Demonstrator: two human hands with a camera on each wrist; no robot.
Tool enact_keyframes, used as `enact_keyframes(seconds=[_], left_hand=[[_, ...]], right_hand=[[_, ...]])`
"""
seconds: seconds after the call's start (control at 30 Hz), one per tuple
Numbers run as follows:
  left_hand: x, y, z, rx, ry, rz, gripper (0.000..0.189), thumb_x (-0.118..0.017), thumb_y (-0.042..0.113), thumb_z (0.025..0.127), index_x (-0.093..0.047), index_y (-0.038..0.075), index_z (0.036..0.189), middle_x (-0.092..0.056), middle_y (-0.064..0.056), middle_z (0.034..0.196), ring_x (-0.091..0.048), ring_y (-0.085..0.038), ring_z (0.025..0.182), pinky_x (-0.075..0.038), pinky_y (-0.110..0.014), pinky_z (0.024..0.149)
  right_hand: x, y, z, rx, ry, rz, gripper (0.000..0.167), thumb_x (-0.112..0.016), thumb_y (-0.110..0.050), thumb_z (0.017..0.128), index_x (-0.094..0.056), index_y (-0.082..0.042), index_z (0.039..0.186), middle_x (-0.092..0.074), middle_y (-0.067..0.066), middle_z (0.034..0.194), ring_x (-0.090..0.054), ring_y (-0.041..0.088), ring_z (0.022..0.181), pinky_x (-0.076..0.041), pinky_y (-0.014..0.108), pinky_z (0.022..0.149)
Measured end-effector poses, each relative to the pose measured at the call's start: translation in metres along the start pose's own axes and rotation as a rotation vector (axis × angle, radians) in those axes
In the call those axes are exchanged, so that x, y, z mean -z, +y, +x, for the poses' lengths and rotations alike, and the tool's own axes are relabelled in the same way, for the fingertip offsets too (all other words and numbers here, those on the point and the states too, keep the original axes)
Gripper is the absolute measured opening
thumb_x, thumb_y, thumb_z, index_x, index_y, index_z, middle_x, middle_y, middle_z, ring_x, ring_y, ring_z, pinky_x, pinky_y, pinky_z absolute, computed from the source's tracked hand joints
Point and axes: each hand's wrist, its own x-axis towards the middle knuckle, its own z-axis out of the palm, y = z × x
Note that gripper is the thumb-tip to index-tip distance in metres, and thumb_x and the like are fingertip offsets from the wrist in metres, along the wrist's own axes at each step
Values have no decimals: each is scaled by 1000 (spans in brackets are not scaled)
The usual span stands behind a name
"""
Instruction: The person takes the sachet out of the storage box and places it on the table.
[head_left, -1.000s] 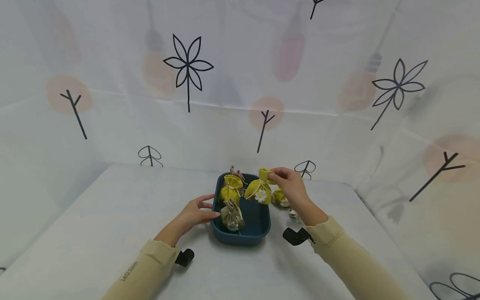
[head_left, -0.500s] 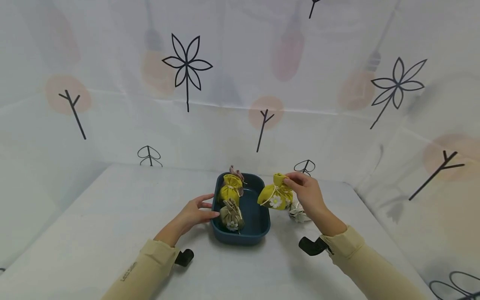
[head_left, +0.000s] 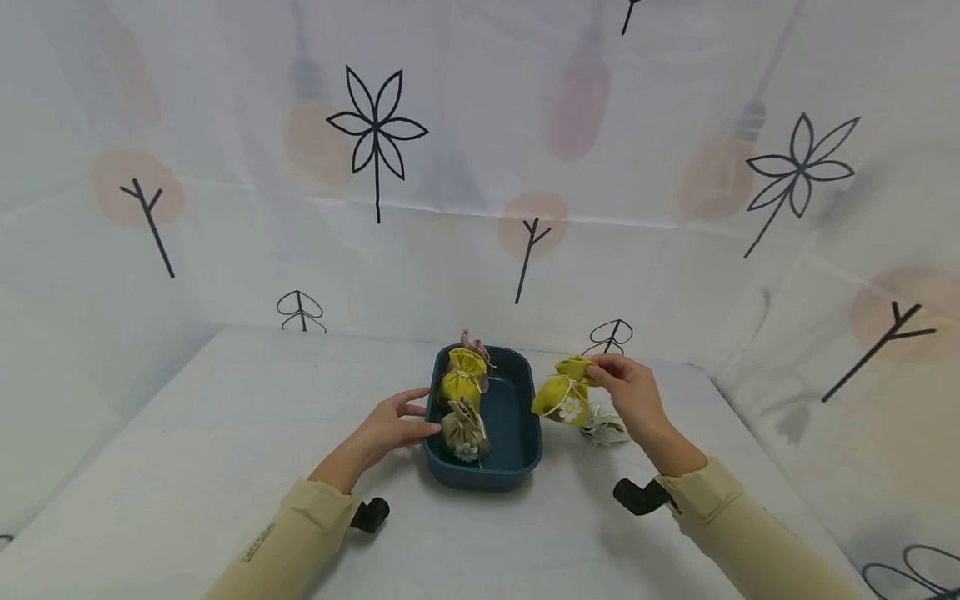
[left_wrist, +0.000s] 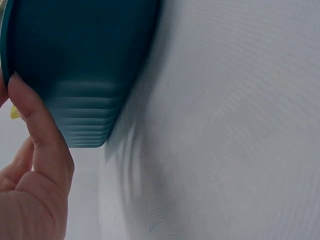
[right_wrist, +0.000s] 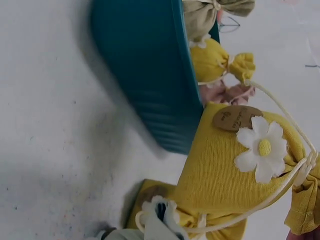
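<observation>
Head: your right hand (head_left: pixel 633 400) pinches the yellow pouch (head_left: pixel 558 398) by its neck; the body hangs below-left of the fingertips, beside the blue box (head_left: pixel 483 480). Your left hand (head_left: pixel 382 429) rests extended fingers against the box; inside: olive pouch (head_left: pixel 465 431), second yellow pouch (head_left: pixel 461 379), pink pouch (head_left: pixel 475 340).
Left wrist: smooth wall, ribbed corner (left_wrist: pixel 87 112).
Right wrist: woven cloth, white flower (right_wrist: pixel 261 148).

Right hand (head_left: pixel 633 396) mine, sweeping rightward, dropping lower! Pinched yellow pouch (head_left: pixel 553 395) goes along, off tray's (head_left: pixel 482 480) interior to just beside right rim, neck tipping further over. White pouch (head_left: pixel 606 427) pops into fuller head view; other yellow pouch (right_wrist: pixel 231 231) vanishes there behind mine.
</observation>
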Motion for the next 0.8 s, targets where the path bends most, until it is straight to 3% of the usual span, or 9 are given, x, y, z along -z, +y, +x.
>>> enact_keyframes(seconds=[0.13,0.6,0.8], left_hand=[[-1,1,0,2,1,4,73,-79,13,75,-44,14,139,-51,-18,122,-61,-20,91,-53,-34,79],[0,3,0,28,-3,-4,73,-79,13,75,-44,15,139,-51,-17,122,-60,-20,91,-52,-34,80],[0,4,-1,31,3,12,73,-78,14,76,-43,15,139,-51,-16,121,-60,-20,90,-53,-34,80]], right_hand=[[4,4,3,-12,6,-6,30,-55,-13,95,-57,9,115,-61,17,104,-57,4,83,-47,17,78],[-4,25,12,-59,-42,-21,25,-56,-7,94,-58,10,112,-61,13,98,-57,9,82,-48,18,72],[-13,36,11,-104,-45,-52,25,-58,-10,93,-60,8,110,-60,12,98,-53,14,84,-48,29,75]])
